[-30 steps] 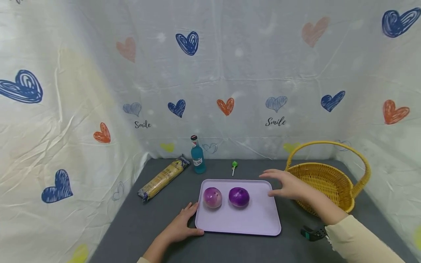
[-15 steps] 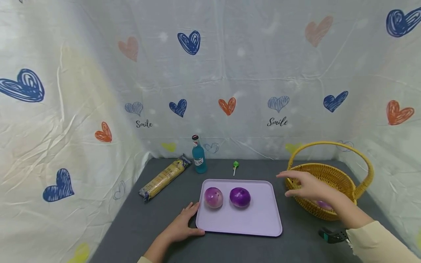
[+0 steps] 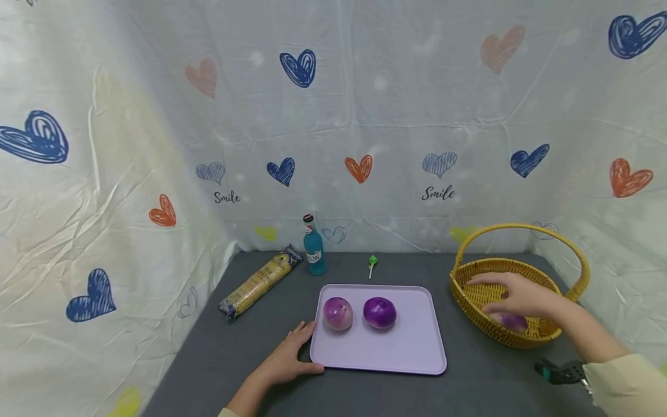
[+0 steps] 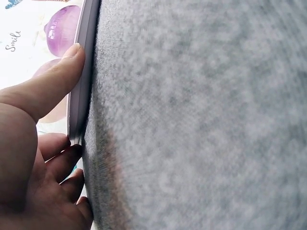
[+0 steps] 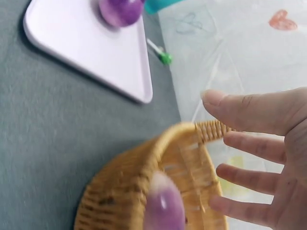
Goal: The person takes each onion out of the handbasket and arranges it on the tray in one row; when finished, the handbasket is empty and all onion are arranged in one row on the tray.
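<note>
A lilac tray [image 3: 385,350] bears two purple onions, a paler one [image 3: 337,314] on the left and a darker one [image 3: 379,313] beside it. My left hand [image 3: 288,358] holds the tray's near left corner, thumb along the front rim and fingers at the left side; in the left wrist view the thumb [image 4: 62,72] lies against the rim. Over the yellow wicker basket [image 3: 476,324] is my right hand [image 3: 523,296], fingers spread and holding nothing. Under it, inside the basket, lies another purple onion [image 3: 513,322], partly hidden by the hand; the right wrist view shows this onion [image 5: 164,203] near the rim.
Behind the tray lie a green lollipop [image 3: 372,262] and, upright, a blue bottle [image 3: 315,252]. A long yellow packet [image 3: 260,284] lies at the left. The basket's tall handle [image 3: 521,226] arches above it. A heart-printed cloth hangs behind the grey table [image 3: 292,399].
My right hand has moved rightward from the tray's right edge to over the basket, uncovering the onion inside. My left hand and the tray stay in place.
</note>
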### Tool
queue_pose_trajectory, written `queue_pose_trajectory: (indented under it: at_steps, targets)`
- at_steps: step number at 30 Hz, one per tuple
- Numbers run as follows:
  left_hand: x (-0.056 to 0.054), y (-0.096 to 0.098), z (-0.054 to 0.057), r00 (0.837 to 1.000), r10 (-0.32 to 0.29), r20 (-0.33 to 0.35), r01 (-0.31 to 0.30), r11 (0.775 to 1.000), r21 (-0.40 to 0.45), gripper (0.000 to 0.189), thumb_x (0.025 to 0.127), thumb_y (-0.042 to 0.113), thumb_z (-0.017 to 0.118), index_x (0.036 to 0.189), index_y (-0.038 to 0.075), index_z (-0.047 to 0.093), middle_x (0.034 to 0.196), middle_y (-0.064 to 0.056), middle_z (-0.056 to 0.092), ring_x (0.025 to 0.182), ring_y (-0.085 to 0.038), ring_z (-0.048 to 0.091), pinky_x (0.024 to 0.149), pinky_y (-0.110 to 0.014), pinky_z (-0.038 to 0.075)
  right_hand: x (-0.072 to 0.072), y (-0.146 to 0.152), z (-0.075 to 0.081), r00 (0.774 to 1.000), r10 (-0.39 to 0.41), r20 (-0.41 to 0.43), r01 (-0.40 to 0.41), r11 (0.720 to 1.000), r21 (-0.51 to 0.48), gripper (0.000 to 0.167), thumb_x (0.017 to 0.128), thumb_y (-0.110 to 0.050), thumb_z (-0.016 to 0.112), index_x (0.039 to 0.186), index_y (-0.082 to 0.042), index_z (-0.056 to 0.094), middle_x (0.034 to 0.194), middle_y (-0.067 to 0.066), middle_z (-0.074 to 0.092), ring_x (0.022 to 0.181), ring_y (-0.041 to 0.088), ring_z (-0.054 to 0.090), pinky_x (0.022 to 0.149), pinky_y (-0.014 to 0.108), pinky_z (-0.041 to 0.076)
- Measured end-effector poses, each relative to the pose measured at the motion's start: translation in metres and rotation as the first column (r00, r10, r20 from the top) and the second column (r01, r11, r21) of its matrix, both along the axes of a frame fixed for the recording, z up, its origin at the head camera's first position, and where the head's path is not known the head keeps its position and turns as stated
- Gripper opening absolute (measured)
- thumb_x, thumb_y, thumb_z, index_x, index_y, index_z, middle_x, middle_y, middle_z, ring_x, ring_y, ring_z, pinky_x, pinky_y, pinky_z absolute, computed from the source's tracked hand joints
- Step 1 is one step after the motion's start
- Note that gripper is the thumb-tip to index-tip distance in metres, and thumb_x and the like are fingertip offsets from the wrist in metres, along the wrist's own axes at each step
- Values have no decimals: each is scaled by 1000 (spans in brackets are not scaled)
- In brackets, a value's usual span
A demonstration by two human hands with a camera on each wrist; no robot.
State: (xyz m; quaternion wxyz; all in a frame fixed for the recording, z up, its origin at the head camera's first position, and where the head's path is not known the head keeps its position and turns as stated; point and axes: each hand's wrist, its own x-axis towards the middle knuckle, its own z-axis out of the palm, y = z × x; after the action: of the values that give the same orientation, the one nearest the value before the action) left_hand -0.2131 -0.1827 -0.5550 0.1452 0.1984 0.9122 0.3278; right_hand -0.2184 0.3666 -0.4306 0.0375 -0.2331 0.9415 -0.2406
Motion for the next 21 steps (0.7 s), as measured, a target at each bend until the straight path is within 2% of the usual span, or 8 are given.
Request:
queue_pose_trajectory:
  at_steps: [3, 4, 6, 9, 12, 16, 19, 21]
  targets:
    - [0, 0, -1, 1000, 0, 2, 0, 1000, 0, 106, 78, 55, 82, 159, 11, 30, 165, -11, 31, 155, -40, 16, 119, -69, 14, 0, 13, -1, 999, -8, 34, 7, 1000, 18, 50, 86, -43, 78, 131, -26, 66, 136, 12, 64, 114, 27, 65, 89, 31, 55]
    - [0, 0, -1, 1000, 0, 3, 0, 1000, -1, 106, 78, 55, 82, 160, 11, 30, 165, -11, 31, 155, -40, 16, 119, -69, 14, 0, 16, -1, 999, -12, 34, 11, 999, 35, 49, 86, -44, 78, 130, -28, 67, 136, 11, 65, 124, 32, 59, 92, 31, 54]
    - [0, 0, -1, 1000, 4, 4, -4, 1000, -5, 107, 77, 56, 82, 160, 11, 30, 165, -11, 30, 155, -40, 16, 119, -69, 14, 0, 23, 0, 999, 6, 52, -9, 999, 51, 46, 87, -43, 77, 129, -28, 68, 137, 12, 64, 128, 38, 56, 94, 29, 53]
    - [0, 0, -1, 1000, 6, 2, -6, 1000, -7, 107, 77, 56, 82, 160, 11, 30, 165, -11, 31, 155, -40, 16, 119, -68, 14, -2, 34, 0, 995, 37, 89, -41, 998, 42, 43, 88, -40, 77, 129, -27, 69, 137, 10, 64, 131, 17, 55, 94, 25, 51]
    - [1, 0, -1, 1000, 5, -1, -5, 1000, -5, 107, 77, 55, 82, 159, 11, 30, 165, -12, 31, 155, -40, 17, 119, -68, 14, -4, 43, -1, 984, 67, 168, -70, 997, 14, 43, 87, -35, 77, 128, -22, 71, 140, 18, 60, 131, 18, 55, 92, 22, 51]
    - [1, 0, -1, 1000, 3, -2, -3, 1000, 0, 107, 77, 55, 82, 159, 10, 31, 165, -13, 31, 155, -41, 17, 119, -68, 14, -6, 53, -4, 952, 108, 288, -101, 994, -37, 45, 86, -29, 78, 128, -12, 71, 143, 33, 52, 128, 48, 53, 89, 22, 54]
    - [1, 0, 0, 1000, 3, 0, -3, 1000, 8, 107, 77, 55, 82, 159, 10, 31, 165, -13, 31, 154, -41, 17, 119, -69, 14, -8, 56, -6, 920, 141, 366, -111, 989, -103, 48, 85, -22, 80, 130, -9, 68, 141, 33, 54, 127, 16, 58, 86, 22, 55]
    - [1, 0, 0, 1000, 2, 0, -2, 1000, 11, 106, 77, 55, 82, 159, 10, 31, 165, -13, 31, 154, -41, 16, 119, -69, 14, -10, 58, -8, 897, 154, 415, -101, 984, -147, 50, 84, -17, 80, 132, -8, 67, 139, 32, 56, 108, 1, 59, 76, 22, 55]
